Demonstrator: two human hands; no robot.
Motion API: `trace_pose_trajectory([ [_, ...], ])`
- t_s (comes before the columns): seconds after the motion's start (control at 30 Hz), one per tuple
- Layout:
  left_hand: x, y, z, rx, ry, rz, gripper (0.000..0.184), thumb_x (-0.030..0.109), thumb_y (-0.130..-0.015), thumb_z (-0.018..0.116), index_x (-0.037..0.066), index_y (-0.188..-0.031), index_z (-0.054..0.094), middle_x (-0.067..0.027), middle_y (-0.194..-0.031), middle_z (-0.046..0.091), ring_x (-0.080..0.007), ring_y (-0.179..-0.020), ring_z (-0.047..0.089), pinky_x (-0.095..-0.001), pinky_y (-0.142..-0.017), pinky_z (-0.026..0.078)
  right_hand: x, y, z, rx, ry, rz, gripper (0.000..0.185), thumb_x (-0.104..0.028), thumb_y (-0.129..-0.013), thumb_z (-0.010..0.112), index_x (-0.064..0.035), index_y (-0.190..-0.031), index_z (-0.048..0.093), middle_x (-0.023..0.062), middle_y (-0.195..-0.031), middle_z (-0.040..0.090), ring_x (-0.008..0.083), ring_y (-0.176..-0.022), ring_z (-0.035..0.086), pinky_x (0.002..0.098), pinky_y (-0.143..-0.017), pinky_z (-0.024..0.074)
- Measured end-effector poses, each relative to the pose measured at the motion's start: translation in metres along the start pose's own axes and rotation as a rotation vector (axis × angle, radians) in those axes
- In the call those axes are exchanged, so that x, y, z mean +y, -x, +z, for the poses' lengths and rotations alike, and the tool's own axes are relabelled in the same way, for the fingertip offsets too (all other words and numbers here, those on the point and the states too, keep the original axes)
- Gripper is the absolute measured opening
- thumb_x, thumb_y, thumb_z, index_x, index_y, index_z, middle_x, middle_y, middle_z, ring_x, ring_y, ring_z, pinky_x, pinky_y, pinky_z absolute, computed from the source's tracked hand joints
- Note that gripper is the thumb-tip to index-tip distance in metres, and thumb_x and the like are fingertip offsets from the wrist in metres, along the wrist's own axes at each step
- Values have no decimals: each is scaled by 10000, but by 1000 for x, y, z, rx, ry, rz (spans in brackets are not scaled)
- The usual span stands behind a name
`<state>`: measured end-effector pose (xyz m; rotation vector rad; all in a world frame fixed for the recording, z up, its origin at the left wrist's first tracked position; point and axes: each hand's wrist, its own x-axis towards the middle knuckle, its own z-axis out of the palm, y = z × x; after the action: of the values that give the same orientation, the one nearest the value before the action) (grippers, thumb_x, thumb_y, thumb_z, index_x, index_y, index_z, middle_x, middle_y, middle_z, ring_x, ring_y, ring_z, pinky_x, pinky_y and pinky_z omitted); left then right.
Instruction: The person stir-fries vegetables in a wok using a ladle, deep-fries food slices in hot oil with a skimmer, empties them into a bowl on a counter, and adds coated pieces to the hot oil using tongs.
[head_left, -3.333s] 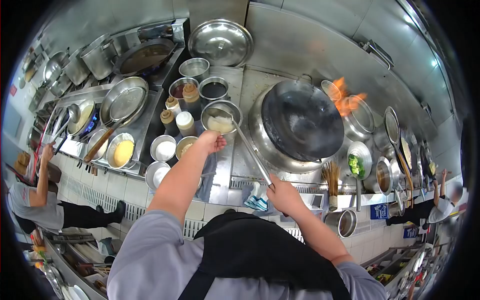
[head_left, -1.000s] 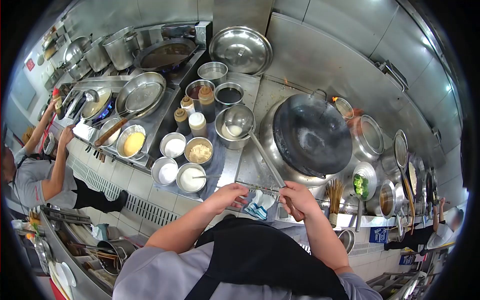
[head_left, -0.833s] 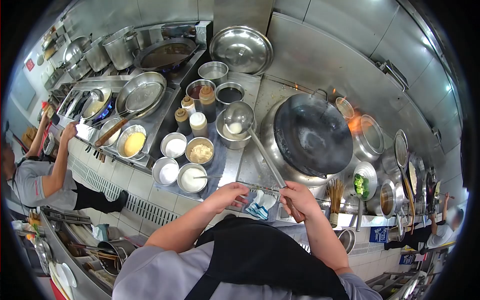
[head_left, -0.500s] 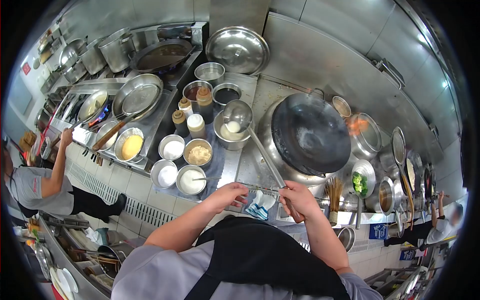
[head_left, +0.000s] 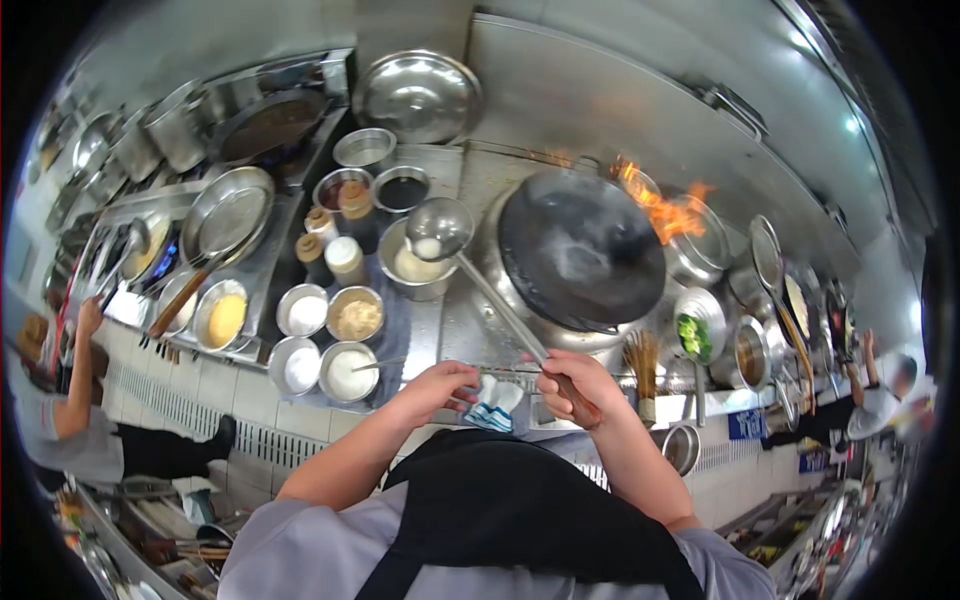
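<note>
My right hand (head_left: 580, 388) grips the wooden end of a long ladle (head_left: 505, 312). The ladle's bowl hangs over a metal pot (head_left: 416, 290) of pale, creamy stuff, with a little white in it. My left hand (head_left: 432, 392) is held apart from everything, fingers loosely curled with nothing in them, beside a blue-and-white striped cloth (head_left: 492, 403). In front of my right hand sits a black wok (head_left: 580, 260) with smoke rising from it. A bamboo brush (head_left: 641, 365) stands right of my right hand.
Flames (head_left: 668, 212) leap behind the wok's right edge, near a strainer pot. Seasoning bowls (head_left: 350, 372) and squeeze bottles (head_left: 345, 262) stand at left. A colander (head_left: 698, 325) with greens is at right. Co-workers (head_left: 75, 430) work at both sides.
Orange flames have flared up behind the wok's right side. The scene has shifted left in view as the camera turned. The ladle stays over the creamy pot.
</note>
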<state>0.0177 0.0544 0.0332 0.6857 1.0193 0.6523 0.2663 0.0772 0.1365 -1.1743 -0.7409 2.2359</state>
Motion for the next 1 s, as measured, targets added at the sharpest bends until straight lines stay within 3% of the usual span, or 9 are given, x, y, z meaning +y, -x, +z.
trace_pose_trajectory([
  [0.17, -2, -13, 11, -66, 0, 29, 326, 253, -914, 583, 30, -1148, 533, -70, -1064, 604, -160, -891, 620, -285, -728, 479, -12, 49, -15, 6, -264, -110, 317, -148, -940, 424, 5, -1210, 491, 37, -632, 477, 126, -366, 398, 257, -337, 332],
  [0.3, 8, -32, 46, -124, -182, 98, 326, 255, -907, 585, 24, -1135, 553, -76, -1084, 603, -168, -904, 625, -298, -763, 483, -22, 80, -48, 264, 37, -242, 257, -123, -896, 482, 4, -1112, 537, 42, -639, 517, 155, -387, 466, 280, -367, 373],
  [0.4, 23, -53, 96, -111, -764, 486, 354, 223, -881, 585, -14, -1143, 557, -119, -1074, 609, -248, -965, 609, -347, -857, 474, -19, 62, -77, 539, 551, -244, 172, -97, -856, 515, 19, -971, 569, 50, -617, 535, 165, -394, 495, 296, -379, 409],
  [0.47, 37, -66, 138, -84, -886, 605, 355, 203, -873, 576, -26, -1144, 558, -137, -1067, 611, -280, -996, 600, -365, -887, 468, -13, 55, -103, 590, 632, -273, 124, -91, -845, 530, 11, -908, 561, 49, -604, 532, 162, -401, 497, 293, -387, 408],
  [0.53, 42, -97, 171, 17, -1194, 964, 318, 181, -861, 559, -29, -1099, 585, -182, -1075, 597, -311, -1065, 568, -397, -888, 465, -13, 46, -130, 624, 726, -309, 90, -86, -833, 544, 2, -846, 552, 49, -590, 529, 158, -409, 500, 290, -394, 407],
  [0.67, 49, -159, 216, 129, -1627, 855, 291, 225, -867, 540, -19, -995, 636, -186, -1011, 631, -322, -1005, 602, -421, -840, 481, -8, 44, -183, 703, 899, -471, 130, -113, -819, 565, 14, -795, 561, 55, -598, 567, 167, -416, 518, 300, -447, 444],
  [0.73, 49, -174, 235, 166, -1612, 442, 283, 266, -844, 542, 27, -851, 694, -176, -880, 672, -309, -854, 660, -417, -765, 491, -17, 60, -198, 505, 626, -314, 127, -115, -821, 560, 10, -797, 560, 54, -588, 560, 165, -420, 522, 296, -435, 437],
  [0.9, 51, -152, 264, 356, -1608, 518, 394, 364, -894, 521, 17, -787, 674, -175, -789, 667, -333, -795, 653, -445, -737, 502, -55, 104, -251, 405, 807, -226, 159, -113, -827, 556, 36, -880, 578, 64, -605, 552, 178, -429, 531, 326, -442, 447],
  [1.0, 44, -167, 268, 439, -1556, 594, 398, 377, -890, 536, 26, -742, 652, -173, -756, 658, -351, -770, 639, -450, -713, 495, -59, 66, -278, 487, 1106, -413, 154, -113, -829, 565, 25, -891, 593, 57, -591, 542, 167, -437, 537, 317, -422, 441],
])
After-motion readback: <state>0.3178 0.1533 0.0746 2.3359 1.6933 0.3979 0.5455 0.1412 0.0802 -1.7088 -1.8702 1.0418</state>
